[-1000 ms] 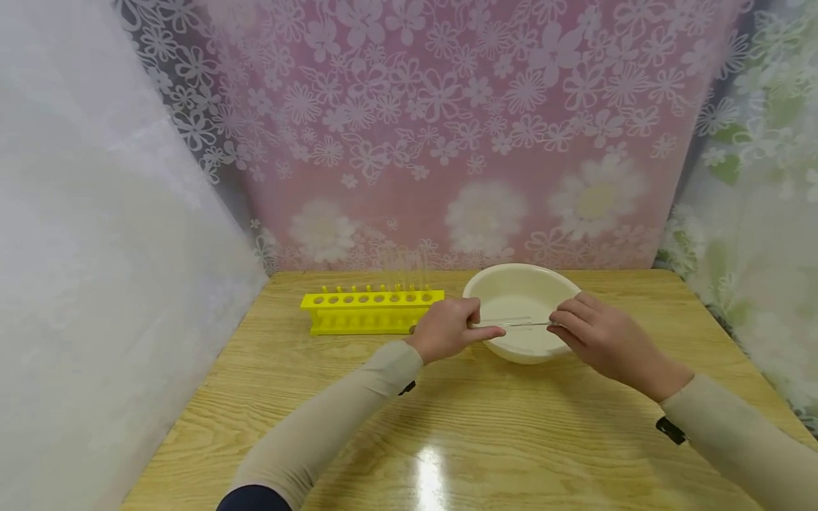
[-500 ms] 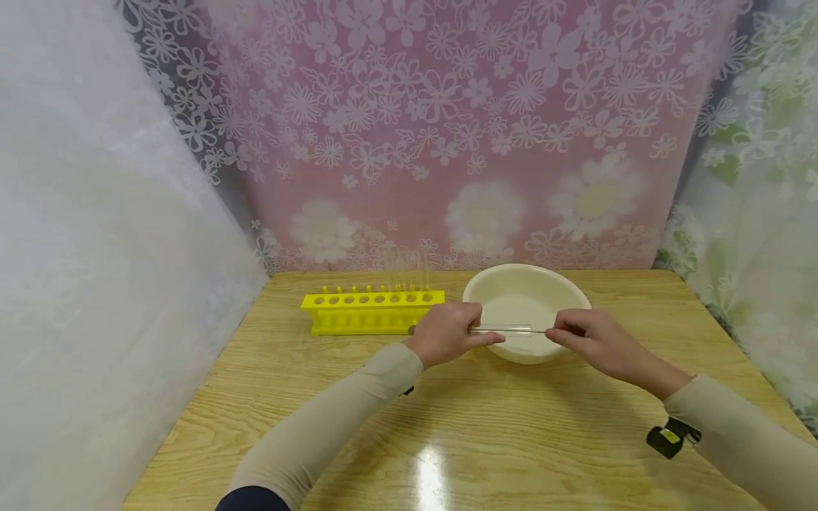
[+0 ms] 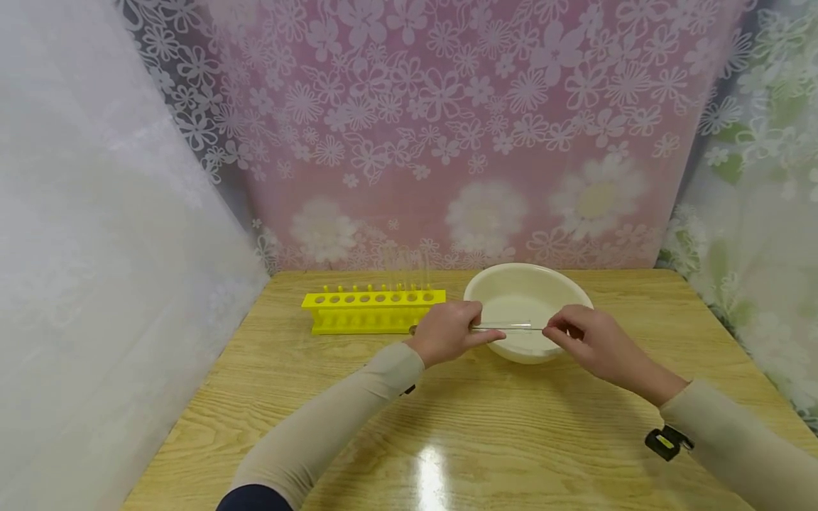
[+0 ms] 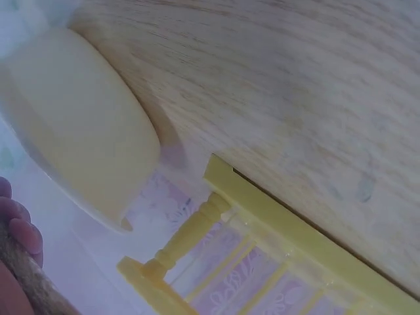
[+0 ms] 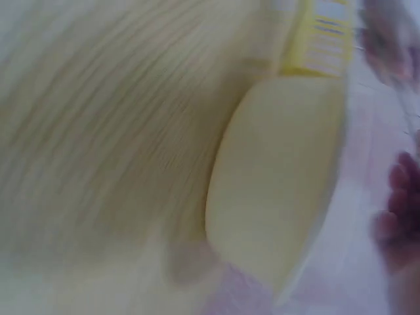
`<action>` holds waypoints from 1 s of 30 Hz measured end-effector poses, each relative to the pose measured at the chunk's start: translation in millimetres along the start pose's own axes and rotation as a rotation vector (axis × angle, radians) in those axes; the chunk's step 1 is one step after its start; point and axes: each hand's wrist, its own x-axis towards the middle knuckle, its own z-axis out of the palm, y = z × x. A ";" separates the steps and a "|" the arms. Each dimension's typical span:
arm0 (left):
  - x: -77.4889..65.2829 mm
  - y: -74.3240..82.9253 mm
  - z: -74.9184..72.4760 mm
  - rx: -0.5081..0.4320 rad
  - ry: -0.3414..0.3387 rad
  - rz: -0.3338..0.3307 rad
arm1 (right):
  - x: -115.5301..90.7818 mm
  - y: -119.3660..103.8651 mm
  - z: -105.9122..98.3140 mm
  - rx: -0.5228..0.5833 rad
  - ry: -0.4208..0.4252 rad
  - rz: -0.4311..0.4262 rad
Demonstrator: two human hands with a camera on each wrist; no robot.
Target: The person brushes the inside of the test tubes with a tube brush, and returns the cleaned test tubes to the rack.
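My left hand grips a clear glass test tube, held nearly level over the front of the cream basin. The tube's mouth faces right. My right hand pinches the thin wire handle of a test tube brush, which runs into that mouth. In the left wrist view, brown bristles show at the left hand, seemingly inside the tube. A round brownish end shows at the left side of that hand in the head view. The fingers hide the tube's middle. The right wrist view is blurred.
The cream basin stands on the wooden table beneath the hands. To its left is a yellow test tube rack, with several clear tubes upright at its right end. A pink floral curtain hangs behind.
My right hand has shifted slightly left and turned at the wrist, bringing its fingertips closer to the tube's mouth. My left hand and the tube stay nearly in place.
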 end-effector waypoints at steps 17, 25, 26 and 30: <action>-2.3 0.5 2.6 0.012 0.018 0.039 | -1.3 1.1 -6.0 -0.116 0.001 -0.263; -2.6 2.9 0.4 0.111 -0.002 0.071 | 0.8 -1.6 -8.5 0.786 -0.258 0.524; -2.8 2.9 0.5 0.118 -0.009 0.069 | 1.4 -1.5 -7.8 0.844 -0.269 0.579; -3.9 1.2 1.6 0.092 -0.024 0.045 | 0.2 -1.6 -3.9 0.624 -0.227 0.500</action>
